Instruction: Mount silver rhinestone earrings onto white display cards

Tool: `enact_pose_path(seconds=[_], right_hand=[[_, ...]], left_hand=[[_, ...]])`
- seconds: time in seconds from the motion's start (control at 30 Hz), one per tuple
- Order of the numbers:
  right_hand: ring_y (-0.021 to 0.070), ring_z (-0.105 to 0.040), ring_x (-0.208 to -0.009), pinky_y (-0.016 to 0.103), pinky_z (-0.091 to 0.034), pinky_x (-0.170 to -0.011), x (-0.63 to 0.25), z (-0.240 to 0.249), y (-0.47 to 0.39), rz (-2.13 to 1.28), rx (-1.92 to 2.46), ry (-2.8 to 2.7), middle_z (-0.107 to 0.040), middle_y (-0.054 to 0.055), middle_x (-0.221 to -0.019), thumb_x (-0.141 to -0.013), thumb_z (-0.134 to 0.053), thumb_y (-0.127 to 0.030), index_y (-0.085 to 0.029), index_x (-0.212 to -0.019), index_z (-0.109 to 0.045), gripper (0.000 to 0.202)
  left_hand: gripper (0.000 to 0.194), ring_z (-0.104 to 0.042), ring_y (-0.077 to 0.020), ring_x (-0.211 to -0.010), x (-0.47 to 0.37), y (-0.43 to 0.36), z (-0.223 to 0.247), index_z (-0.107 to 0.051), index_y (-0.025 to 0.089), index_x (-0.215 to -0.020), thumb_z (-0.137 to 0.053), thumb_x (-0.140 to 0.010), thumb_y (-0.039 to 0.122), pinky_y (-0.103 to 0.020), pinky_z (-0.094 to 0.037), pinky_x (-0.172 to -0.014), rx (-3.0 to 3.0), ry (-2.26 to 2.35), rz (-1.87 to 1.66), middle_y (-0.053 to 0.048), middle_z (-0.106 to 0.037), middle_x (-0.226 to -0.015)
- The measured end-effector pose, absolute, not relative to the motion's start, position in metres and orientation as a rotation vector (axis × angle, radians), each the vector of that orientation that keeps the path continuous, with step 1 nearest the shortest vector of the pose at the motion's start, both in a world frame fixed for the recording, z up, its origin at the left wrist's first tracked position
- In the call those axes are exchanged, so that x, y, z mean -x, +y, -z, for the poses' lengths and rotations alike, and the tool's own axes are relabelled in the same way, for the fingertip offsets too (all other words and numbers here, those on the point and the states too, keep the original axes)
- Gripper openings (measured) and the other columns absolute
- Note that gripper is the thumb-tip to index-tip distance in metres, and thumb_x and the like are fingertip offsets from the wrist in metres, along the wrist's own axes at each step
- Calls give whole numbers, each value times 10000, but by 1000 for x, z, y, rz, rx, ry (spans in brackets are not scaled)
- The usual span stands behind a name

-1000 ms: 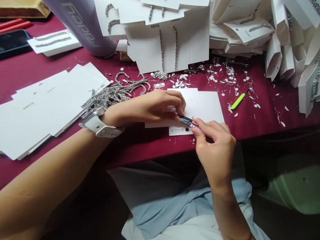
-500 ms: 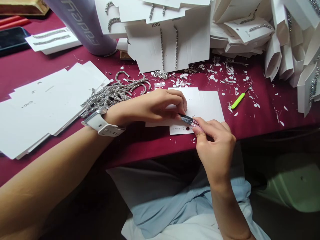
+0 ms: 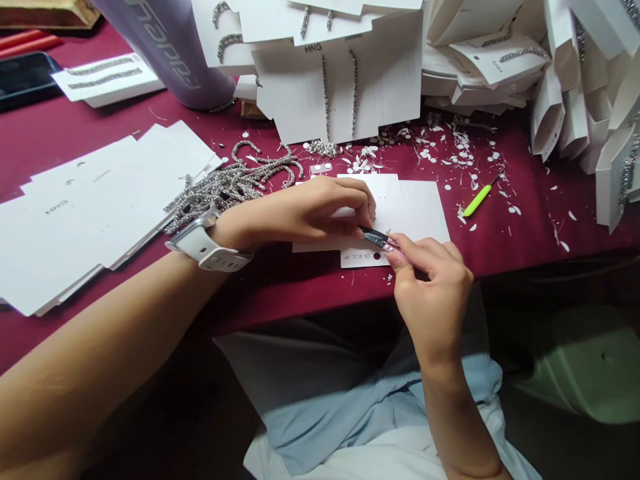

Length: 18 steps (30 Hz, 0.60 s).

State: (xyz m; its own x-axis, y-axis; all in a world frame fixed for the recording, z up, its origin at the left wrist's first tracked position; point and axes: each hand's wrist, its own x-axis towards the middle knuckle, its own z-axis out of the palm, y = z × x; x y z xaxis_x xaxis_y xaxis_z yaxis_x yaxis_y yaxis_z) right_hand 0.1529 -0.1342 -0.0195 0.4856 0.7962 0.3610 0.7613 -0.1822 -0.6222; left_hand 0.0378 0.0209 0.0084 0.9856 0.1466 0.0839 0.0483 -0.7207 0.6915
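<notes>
My right hand (image 3: 433,287) is closed around a small hand tool (image 3: 377,239) with dark jaws and pinkish handles. Whether it is pliers or snips I cannot tell. The jaws point left and reach the fingertips of my left hand (image 3: 325,210). That hand is curled over a white card (image 3: 417,212), thumb and fingers pinched together at the tip of the tool. Whatever sits between them is hidden. The card lies flat near the table edge, with small print and a dark round hole along its front. A heap of silver rhinestone strands (image 3: 220,190) lies beside my left wrist.
Flat white cards (image 3: 100,193) are stacked at left. Folded cards bearing silver strands (image 3: 340,93) stand at the back, more piled at right (image 3: 565,87). A purple bottle (image 3: 175,60), a phone (image 3: 27,77), a green-handled pick (image 3: 477,200) and white scraps (image 3: 425,150) share the maroon cloth.
The view has shifted very slightly. Both hands keep their places and their hold, and nothing else has visibly moved.
</notes>
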Motion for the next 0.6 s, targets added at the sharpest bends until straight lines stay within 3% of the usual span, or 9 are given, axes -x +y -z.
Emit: enact_pose_path(seconds=[0.33, 0.6], right_hand=[[166, -493, -655, 302, -426, -610, -153, 21, -134, -26, 1955, -1301, -674, 37, -689, -736, -577, -84, -152, -878, -714, 209], [164, -492, -660, 298, -419, -616, -153, 22, -134, -31, 1952, -1299, -673, 33, -697, -745, -560, -71, -165, -878, -715, 225]], left_hand=[[159, -540, -126, -887, -41, 15, 1, -604, 181, -930, -571, -808, 277, -236, -423, -797, -2506, 74, -313, -60, -572, -975], [100, -541, -112, -787, -42, 11, 1, -594, 143, -858, -561, -818, 228, -212, -437, -704, -2514, 86, -364, -51, -569, -881]])
